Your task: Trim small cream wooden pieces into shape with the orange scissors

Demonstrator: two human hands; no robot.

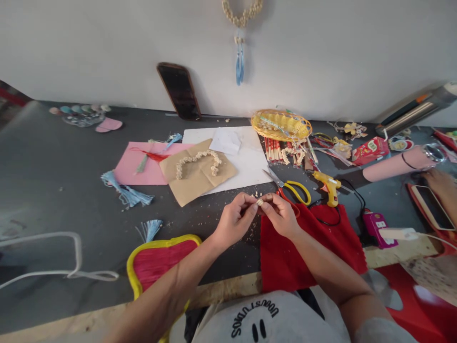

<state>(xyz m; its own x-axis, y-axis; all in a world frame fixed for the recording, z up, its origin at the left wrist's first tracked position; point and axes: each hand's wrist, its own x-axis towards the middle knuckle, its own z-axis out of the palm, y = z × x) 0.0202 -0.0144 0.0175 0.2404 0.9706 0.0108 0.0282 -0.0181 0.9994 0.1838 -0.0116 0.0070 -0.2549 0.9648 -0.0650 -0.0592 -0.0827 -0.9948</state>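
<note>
My left hand [233, 219] and my right hand [282, 216] meet above the dark table, fingertips pinched together on a small cream-coloured ribbed piece [260, 202]. Its exact kind is too small to make out. Tiny cream bits lie on the table just beyond my fingers. Past my left hand, a curved string of cream pieces [198, 159] rests on brown paper [185, 190]. Scissors [294, 190] with yellow and red handles lie beyond my right hand, and a red cloth [314, 238] spreads under my right forearm.
A yellow glue gun [328, 187], wicker basket [282, 123] and pink bottle [398, 164] stand or lie on the right. Blue tassels [126, 190] and pink paper [137, 164] are on the left. A phone [179, 90] leans against the wall. Another person's hand [441, 183] shows far right.
</note>
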